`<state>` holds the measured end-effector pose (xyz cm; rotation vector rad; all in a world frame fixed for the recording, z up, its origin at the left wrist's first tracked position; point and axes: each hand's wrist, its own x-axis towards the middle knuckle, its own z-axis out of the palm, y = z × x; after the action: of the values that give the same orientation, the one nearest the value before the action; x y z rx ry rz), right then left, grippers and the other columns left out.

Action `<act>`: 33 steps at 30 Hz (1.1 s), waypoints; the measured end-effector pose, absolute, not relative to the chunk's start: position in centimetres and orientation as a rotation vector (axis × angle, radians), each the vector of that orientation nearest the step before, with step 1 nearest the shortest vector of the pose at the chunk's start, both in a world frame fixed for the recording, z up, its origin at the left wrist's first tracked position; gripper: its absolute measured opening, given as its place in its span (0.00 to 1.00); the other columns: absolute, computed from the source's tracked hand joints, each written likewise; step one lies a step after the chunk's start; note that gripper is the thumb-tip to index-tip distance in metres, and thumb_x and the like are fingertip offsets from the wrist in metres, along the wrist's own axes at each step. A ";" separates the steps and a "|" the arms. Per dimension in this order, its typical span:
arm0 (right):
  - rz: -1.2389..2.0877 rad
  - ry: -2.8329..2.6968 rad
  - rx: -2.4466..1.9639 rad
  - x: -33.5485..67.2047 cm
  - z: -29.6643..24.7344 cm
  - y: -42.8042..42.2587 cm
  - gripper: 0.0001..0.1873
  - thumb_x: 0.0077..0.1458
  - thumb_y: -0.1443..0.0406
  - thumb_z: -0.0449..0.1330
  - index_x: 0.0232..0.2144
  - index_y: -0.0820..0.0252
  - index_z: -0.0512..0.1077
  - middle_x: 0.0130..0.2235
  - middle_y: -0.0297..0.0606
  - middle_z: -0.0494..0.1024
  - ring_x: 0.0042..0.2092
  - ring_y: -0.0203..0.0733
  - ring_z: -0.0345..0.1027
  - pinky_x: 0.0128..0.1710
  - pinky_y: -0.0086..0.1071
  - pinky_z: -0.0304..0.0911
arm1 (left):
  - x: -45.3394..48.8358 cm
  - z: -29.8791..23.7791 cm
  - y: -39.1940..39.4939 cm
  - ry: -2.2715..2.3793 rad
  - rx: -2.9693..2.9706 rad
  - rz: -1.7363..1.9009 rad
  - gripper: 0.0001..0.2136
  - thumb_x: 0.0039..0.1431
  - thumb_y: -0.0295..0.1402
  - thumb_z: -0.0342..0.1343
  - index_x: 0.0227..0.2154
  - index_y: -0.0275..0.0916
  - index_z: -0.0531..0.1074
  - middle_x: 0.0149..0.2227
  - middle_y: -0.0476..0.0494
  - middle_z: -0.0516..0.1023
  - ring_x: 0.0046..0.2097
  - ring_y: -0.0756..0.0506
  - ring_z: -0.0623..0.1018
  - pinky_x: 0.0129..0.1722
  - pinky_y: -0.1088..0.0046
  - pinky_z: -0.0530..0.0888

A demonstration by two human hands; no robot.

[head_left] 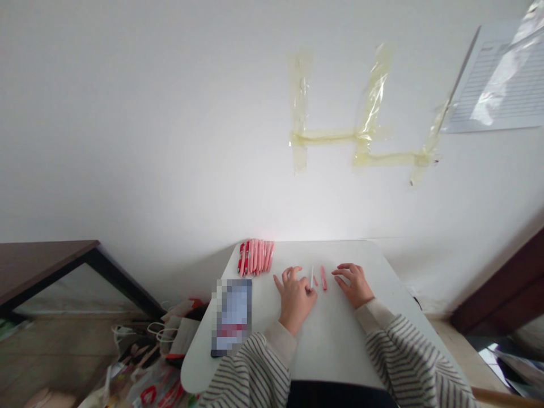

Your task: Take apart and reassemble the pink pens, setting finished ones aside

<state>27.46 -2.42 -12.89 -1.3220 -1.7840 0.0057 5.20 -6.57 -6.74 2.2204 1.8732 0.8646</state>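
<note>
Brown-topped table: stands at far left, with a dark frame beneath its top (46, 263).
Floor items: plastic bags (159, 388) and mixed articles lie beside the white table (335, 345).
Flat device: blurred device (234, 314) lies near the left edge of the white table.
Pen row: pink and red pens (258, 256) lie side by side at the rear left corner, beyond the device.
Left hand: left hand (296, 300) has thumb and forefinger closed on the lower end of a slim white tube (312, 274); remaining fingers are spread.
Loose parts: a small pink piece (315, 281) lies just right of the tube; a pink barrel (323, 278) lies next to it, between the hands.
Right hand: right hand (356, 288) is partly open, fingers loosely bent, gripping nothing visible; contact with the tabletop cannot be determined.
Wall: yellowish tape strips (327, 137) are above the hands; a lined sheet (495, 85) is at upper right.
Dark red furniture: stands at far right, its panel (501, 286) appearing tilted.
</note>
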 end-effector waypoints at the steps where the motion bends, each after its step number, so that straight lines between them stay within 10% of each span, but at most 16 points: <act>1: 0.009 -1.781 -1.325 27.4 -12.9 -2.4 0.10 0.60 0.61 0.59 0.37 0.51 0.82 0.44 0.44 0.78 0.50 0.52 0.69 0.53 0.51 0.67 | 5.2 -6.7 -6.6 1.869 2.225 0.873 0.03 0.51 0.30 0.63 0.25 0.42 0.76 0.59 0.46 0.73 0.64 0.35 0.64 0.67 0.30 0.47; 33: 0.027 -1.777 -1.324 27.3 -12.4 -2.7 0.13 0.62 0.59 0.57 0.37 0.52 0.81 0.44 0.45 0.78 0.50 0.52 0.69 0.54 0.51 0.66 | 5.0 -6.7 -6.4 1.904 2.236 0.903 0.06 0.53 0.32 0.64 0.23 0.42 0.75 0.55 0.44 0.75 0.64 0.35 0.65 0.67 0.29 0.43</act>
<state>27.30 -2.73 -12.35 -1.3243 -1.7772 0.0266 4.98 -6.37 -6.67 2.2359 1.9041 0.9025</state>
